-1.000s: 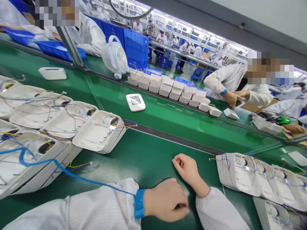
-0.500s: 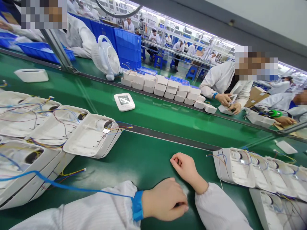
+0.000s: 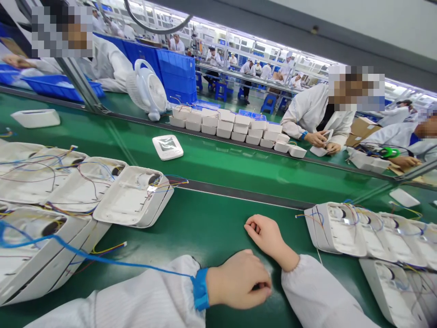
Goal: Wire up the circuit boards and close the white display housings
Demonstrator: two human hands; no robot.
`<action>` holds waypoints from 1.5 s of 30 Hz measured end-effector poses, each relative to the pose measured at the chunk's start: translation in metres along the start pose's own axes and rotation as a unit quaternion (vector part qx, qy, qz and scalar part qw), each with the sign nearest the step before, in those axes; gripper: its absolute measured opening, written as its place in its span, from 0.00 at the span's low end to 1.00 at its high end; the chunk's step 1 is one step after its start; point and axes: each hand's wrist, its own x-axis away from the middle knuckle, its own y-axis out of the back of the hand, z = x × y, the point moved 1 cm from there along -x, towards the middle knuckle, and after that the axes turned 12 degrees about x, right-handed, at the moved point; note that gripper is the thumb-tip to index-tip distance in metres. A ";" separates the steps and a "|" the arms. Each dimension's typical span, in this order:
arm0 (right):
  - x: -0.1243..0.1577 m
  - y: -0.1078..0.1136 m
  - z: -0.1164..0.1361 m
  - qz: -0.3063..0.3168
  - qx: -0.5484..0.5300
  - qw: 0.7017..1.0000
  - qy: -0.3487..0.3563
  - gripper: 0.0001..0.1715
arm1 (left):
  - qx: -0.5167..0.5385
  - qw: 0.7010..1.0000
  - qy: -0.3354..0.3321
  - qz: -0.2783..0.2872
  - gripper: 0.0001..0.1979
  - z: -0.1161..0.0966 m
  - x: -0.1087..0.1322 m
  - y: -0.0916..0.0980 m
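The left hand (image 3: pixel 239 279) lies on the green bench top (image 3: pixel 205 228), its fingers curled into a loose fist with nothing showing in it, and it touches the right wrist. The right hand (image 3: pixel 265 234) rests just beyond it, also loosely closed and holding nothing that I can see. A blue wrist strap (image 3: pixel 200 289) circles the left wrist, and a thin blue cord (image 3: pixel 102 259) runs from it leftward.

To the right of the right hand, near but apart, sits the right-side open white plastic housing (image 3: pixel 336 230). It holds thin blue, red and yellow wires and a round fitting, and more housings like it overlap in a row behind it. To the left, farther off, the left-side open white plastic housing (image 3: pixel 133 197) lies tilted on its neighbours, with coloured wires spilling over its far edge. The blue cord crosses the housings stacked below it. Bare green top lies between the hands and both housings.

Past a dark strip, the green conveyor belt (image 3: pixel 239 164) carries a flat square white panel (image 3: pixel 167 147) and an oblong white shell (image 3: pixel 36 117). On the far bench stand a double row of small white shells (image 3: pixel 232 125), a white desk fan (image 3: pixel 148 91) and stacked blue plastic crates (image 3: pixel 177 70), whose contents I cannot make out. A co-worker in a white coat holds a white piece in both hands (image 3: pixel 322 137).
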 end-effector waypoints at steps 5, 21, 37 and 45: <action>0.003 -0.003 0.004 -0.015 0.032 0.999 -0.002 0.05 | 0.003 1.000 -0.006 0.003 0.05 0.001 0.000 0.000; 0.005 -0.003 0.001 -0.009 -0.014 0.999 0.031 0.02 | 0.012 1.000 -0.008 0.018 0.03 0.004 0.002 -0.001; 0.004 -0.002 -0.001 -0.005 -0.007 0.999 0.037 0.02 | 0.017 1.000 -0.007 0.016 0.03 0.002 0.002 0.001; 0.005 -0.001 -0.001 -0.006 -0.006 0.999 0.036 0.03 | 0.013 1.000 -0.010 0.013 0.03 0.002 0.002 0.000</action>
